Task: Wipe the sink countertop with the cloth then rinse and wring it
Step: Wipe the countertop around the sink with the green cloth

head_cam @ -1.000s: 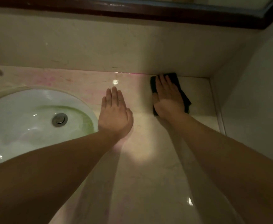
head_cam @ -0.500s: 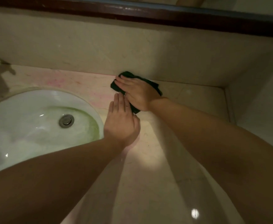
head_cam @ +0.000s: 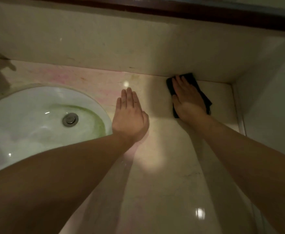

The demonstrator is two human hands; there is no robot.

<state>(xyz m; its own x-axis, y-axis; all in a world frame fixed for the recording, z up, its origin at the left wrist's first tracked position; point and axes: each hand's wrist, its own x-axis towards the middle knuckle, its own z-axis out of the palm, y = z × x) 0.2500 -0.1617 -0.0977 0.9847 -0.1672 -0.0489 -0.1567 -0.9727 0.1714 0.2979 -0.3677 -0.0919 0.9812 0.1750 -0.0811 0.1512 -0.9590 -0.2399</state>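
Our right hand [head_cam: 188,98] presses the cloth [head_cam: 191,78] flat.
We work near the counter [head_cam: 172,166] back right corner; our left hand [head_cam: 130,118] rests released beside the sink [head_cam: 28,115].

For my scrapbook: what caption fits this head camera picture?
Right hand presses dark cloth on countertop; left hand flat.

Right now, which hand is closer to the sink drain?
Left. The left hand lies flat on the countertop just right of the sink's rim, a short way from the drain. The right hand presses the cloth by the back wall, farther off.
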